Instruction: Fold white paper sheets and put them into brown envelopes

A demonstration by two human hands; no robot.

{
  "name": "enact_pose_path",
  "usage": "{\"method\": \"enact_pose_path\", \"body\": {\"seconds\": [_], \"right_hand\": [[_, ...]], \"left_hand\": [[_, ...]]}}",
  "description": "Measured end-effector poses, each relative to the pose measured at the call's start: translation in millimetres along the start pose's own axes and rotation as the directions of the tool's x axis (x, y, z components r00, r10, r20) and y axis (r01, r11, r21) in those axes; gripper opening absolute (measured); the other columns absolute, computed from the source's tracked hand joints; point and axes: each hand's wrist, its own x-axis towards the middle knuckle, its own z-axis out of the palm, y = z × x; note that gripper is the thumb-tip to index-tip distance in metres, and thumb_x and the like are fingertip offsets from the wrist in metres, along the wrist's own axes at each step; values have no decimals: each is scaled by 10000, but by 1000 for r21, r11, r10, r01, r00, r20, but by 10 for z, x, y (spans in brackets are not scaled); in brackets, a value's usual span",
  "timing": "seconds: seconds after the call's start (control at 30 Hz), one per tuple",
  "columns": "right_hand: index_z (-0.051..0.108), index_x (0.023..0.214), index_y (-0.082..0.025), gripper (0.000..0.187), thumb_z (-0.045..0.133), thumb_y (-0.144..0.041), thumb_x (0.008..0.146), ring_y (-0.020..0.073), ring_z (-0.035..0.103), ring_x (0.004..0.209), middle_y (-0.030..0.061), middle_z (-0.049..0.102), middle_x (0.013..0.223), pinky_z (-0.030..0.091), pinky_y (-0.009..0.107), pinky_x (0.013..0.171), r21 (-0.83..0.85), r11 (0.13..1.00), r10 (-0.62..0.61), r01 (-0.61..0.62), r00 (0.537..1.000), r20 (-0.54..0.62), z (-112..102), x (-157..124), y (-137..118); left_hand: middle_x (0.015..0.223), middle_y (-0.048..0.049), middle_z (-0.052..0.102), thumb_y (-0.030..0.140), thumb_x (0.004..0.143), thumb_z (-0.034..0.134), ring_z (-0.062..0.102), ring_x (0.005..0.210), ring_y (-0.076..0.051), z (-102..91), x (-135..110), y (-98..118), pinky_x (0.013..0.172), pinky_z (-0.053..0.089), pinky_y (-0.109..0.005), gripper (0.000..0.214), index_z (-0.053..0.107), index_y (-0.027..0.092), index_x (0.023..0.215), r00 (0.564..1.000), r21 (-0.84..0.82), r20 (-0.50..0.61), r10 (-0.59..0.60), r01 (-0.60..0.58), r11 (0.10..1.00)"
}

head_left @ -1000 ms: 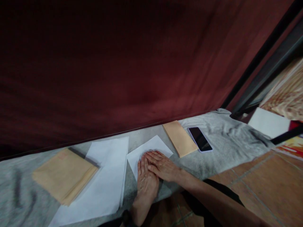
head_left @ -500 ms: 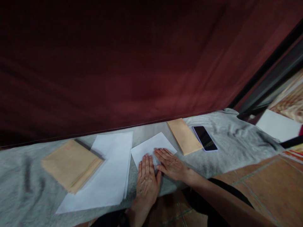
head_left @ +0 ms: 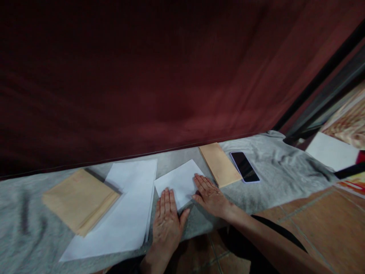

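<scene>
A smaller white sheet of paper (head_left: 180, 182), seemingly folded, lies slantwise on the grey cloth. My left hand (head_left: 167, 220) rests flat with its fingertips on the sheet's near left edge, thumb spread away. Flat on the right end of the same sheet lies my right hand (head_left: 209, 194), fingers stretched out. Both hands are open and hold nothing. Left of them are several large white sheets (head_left: 129, 213) in a pile, partly covered by a stack of brown envelopes (head_left: 80, 201). Just beyond my right hand lies another brown envelope (head_left: 219, 163), possibly more than one.
A smartphone (head_left: 244, 166) in a pale purple case touches or nearly touches the right-hand envelope. The grey cloth (head_left: 288, 167) covers a narrow bench-like surface against a dark red curtain (head_left: 159, 83). Floor tiles (head_left: 327, 217) show along the near edge.
My hands have moved apart along the small sheet, the left one leftward and the right one slightly rightward, uncovering its middle. The view has shifted slightly.
</scene>
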Motion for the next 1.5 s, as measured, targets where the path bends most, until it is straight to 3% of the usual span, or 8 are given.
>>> {"method": "enact_pose_path", "body": {"seconds": [0.3,0.5,0.73,1.27,1.5], "right_hand": [[355,1539,-61,625,435,-422,1035,281,317,1488,181,388,1580,333,486,1203,-78,997,18,-24,997,-81,1,-81,-6],[383,1540,-156,537,398,-392,1059,208,290,1501,82,372,1606,304,415,1231,36,986,-165,164,986,31,-191,-110,-164],[373,1540,-128,571,445,-404,1046,211,324,1485,107,389,1594,311,416,1229,75,977,-207,201,975,78,-149,-210,-239],[405,1514,-58,613,456,-422,1023,270,368,1460,177,384,1584,337,438,1191,-86,996,-16,17,1000,7,-90,-258,-60],[414,1498,-26,646,483,-439,1006,302,379,1453,214,383,1572,342,460,1180,-118,991,69,-65,997,30,-60,-260,-46]], "left_hand": [[1549,-270,408,499,990,432,398,1443,-370,-90,15,-3,1136,405,-542,809,129,45,1586,996,33,-79,51,-48,998],[1578,-196,402,348,994,445,387,1461,-295,-132,-36,218,1145,427,-487,696,181,79,1579,976,-43,-37,215,-216,975],[1575,-202,404,359,979,461,385,1462,-291,-55,-146,288,1144,425,-488,697,217,72,1566,975,-26,7,222,-221,975],[1517,-304,432,551,947,480,426,1422,-379,-103,-147,200,1103,429,-506,861,244,-21,1545,995,64,-12,99,-98,993],[1439,-351,495,572,950,459,510,1343,-423,-127,-108,180,1022,489,-519,788,471,-69,1408,998,131,5,57,-57,990]]}}
